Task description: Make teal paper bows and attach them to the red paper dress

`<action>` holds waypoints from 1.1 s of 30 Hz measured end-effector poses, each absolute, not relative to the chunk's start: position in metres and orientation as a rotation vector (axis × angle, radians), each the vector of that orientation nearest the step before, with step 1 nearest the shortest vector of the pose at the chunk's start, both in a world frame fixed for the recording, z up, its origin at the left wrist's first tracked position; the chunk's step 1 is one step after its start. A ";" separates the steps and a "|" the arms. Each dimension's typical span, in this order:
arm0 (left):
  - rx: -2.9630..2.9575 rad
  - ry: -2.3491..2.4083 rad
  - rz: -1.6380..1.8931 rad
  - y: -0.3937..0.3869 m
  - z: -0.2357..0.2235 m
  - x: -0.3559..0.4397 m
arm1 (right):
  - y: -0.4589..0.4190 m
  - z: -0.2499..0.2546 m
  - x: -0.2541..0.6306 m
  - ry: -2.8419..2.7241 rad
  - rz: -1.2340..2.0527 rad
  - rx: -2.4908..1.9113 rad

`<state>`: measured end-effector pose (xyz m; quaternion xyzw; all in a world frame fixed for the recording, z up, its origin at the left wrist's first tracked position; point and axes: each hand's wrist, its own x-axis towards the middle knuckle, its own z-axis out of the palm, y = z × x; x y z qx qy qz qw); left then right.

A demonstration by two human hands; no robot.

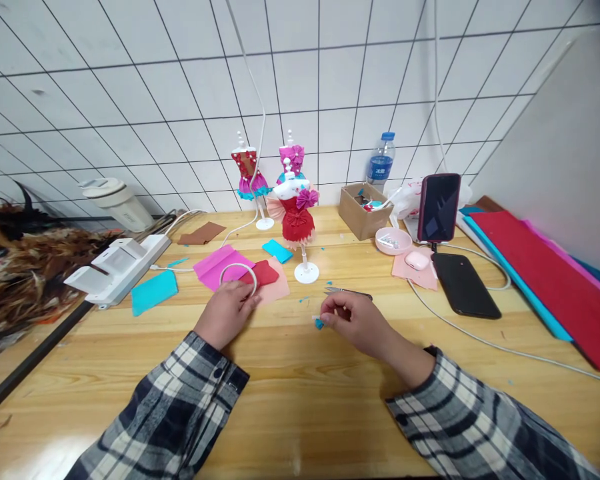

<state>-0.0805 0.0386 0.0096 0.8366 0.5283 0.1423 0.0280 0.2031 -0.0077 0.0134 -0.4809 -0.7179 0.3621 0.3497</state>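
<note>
My left hand [229,308] has its fingers on a ring-shaped roll of tape [239,265], which stands tilted over sheets of magenta paper [222,265], red paper [266,273] and pale pink paper [278,288]. Between thumb and fingertips, my right hand [353,319] pinches a small piece of blue paper [319,324] with a whitish strip beside it. Just behind that hand lie small scissors [353,292], partly covered. A white dress-form stand [306,272] stands upright beyond both hands, wearing a red paper dress [298,223] with a magenta flower.
Two more dressed forms [251,170] stand behind. A cardboard box [363,213], bottle [381,160], pink dish [393,241], propped phone [439,207] and black phone [466,285] occupy the right. A power strip [130,267] and blue paper [155,292] lie left; colored sheets [545,280] far right.
</note>
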 end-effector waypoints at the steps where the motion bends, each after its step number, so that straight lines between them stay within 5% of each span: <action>1: 2.542 1.654 0.405 0.039 0.009 -0.080 | -0.009 0.013 0.201 -1.868 0.967 -1.260; 15: 2.714 2.198 0.134 0.014 0.031 -0.059 | -0.015 0.019 0.194 -1.916 1.072 -1.289; 19: 2.633 2.186 0.393 0.011 0.031 -0.058 | -0.016 0.018 0.195 -1.906 1.090 -1.274; 22: 2.442 1.850 0.694 0.001 0.033 -0.047 | -0.016 0.017 0.195 -1.899 1.135 -1.231; 26: 2.191 1.211 0.620 -0.012 0.025 -0.026 | -0.017 0.014 0.192 -1.932 1.132 -1.206; 33: 2.227 1.065 0.536 -0.019 0.016 -0.010 | -0.018 0.009 0.186 -1.962 1.134 -1.199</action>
